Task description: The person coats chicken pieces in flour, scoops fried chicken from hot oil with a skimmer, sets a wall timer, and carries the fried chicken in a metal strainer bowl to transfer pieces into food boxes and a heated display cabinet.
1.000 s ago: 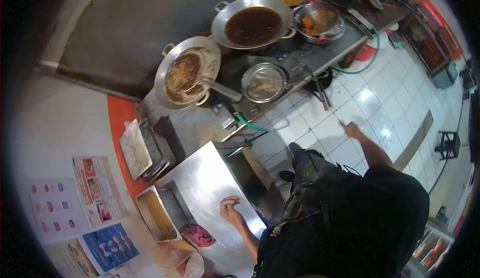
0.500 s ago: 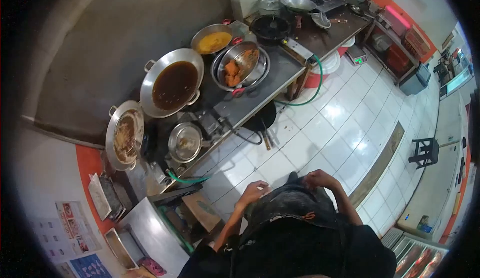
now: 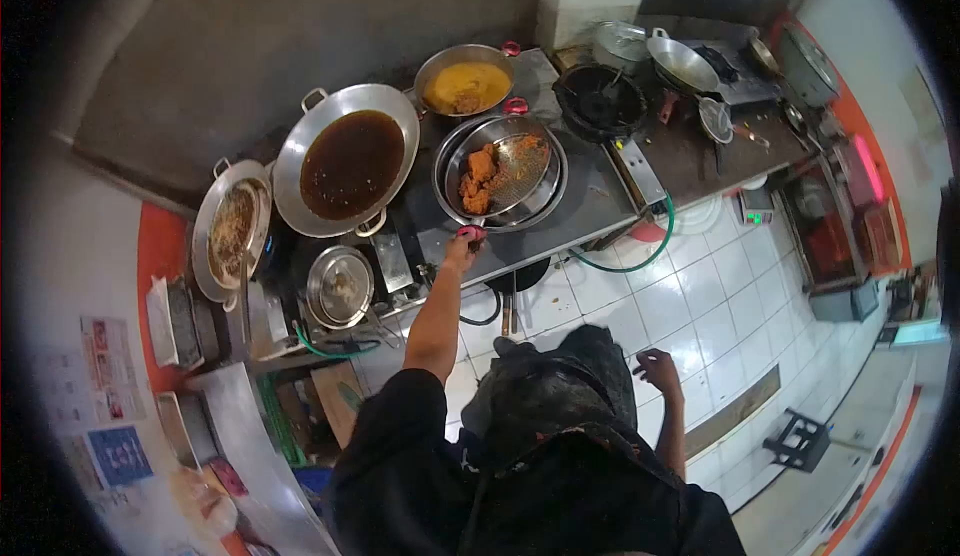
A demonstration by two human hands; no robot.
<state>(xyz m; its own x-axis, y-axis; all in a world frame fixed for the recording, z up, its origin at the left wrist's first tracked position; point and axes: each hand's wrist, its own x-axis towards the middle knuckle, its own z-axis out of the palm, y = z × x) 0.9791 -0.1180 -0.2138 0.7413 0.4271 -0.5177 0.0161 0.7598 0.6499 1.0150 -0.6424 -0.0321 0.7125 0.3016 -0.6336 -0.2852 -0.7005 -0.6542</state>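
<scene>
On the surface [image 3: 592, 218], the pot [image 3: 556, 196] has its seven-o'clock red handle [image 3: 472, 233] gripped in the left hand's [image 3: 460, 250] fingers, while the right hand [image 3: 657, 370] hangs four o'clock from there, fingers loosely open.

A red handle [image 3: 471, 233] of a wide metal pot [image 3: 559, 188] was touched by the left hand [image 3: 462, 253]; the right hand [image 3: 657, 371] was held well apart above the tiled floor [image 3: 720, 286]. Orange-brown pieces [image 3: 480, 168] were held in a strainer [image 3: 517, 184] set over the pot, near which dark liquid [image 3: 352, 164] was contained by a wok [image 3: 290, 186].
</scene>
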